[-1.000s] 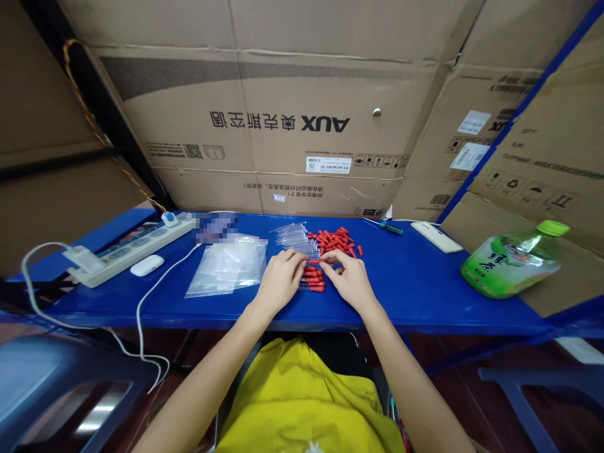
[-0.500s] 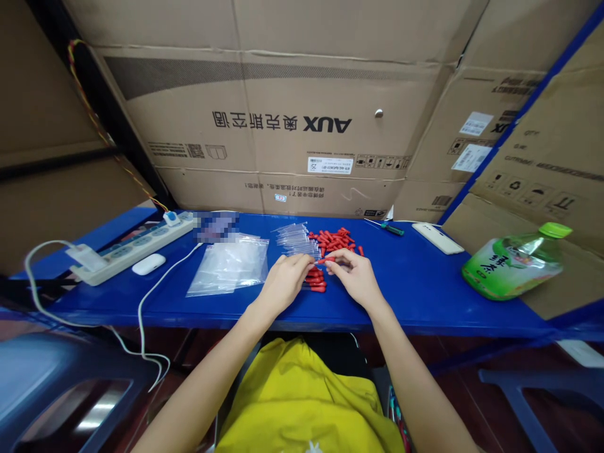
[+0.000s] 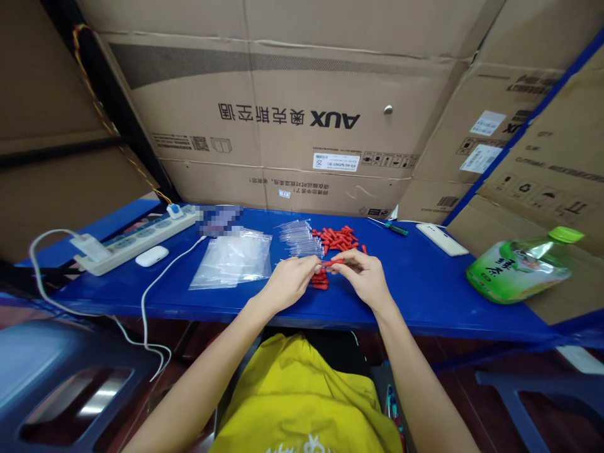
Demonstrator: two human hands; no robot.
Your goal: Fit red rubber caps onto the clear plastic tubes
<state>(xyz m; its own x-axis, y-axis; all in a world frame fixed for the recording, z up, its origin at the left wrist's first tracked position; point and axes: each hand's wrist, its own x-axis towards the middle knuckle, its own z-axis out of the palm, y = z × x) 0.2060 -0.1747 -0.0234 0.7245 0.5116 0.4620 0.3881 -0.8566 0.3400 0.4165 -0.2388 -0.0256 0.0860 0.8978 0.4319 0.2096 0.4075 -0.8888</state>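
Observation:
My left hand [image 3: 298,278] is closed, thumb and fingers pinching a thin glass dropper tube that the fingers mostly hide. Against its end, my right hand [image 3: 364,277] pinches a red rubber bulb [image 3: 333,262]. How far the tube sits inside the bulb I cannot tell. Below the fingers lie several droppers with red bulbs [image 3: 321,283], partly covered by my left hand. Just beyond my hands are a row of clear glass tubes [image 3: 296,236] and, to its right, a heap of loose red bulbs [image 3: 337,238].
Clear plastic bags [image 3: 231,259] lie left of my hands on the blue table [image 3: 415,296]. Further left are a power strip [image 3: 136,240], a white case [image 3: 151,255] and a cable. A screwdriver [image 3: 396,229], a phone [image 3: 441,239] and a green-labelled bottle [image 3: 514,270] lie to the right. Cardboard [image 3: 283,82] stands behind.
The whole view has shifted slightly, so most things appear a little further right. Both hands stay together at the bulb and tube, with only small finger movement.

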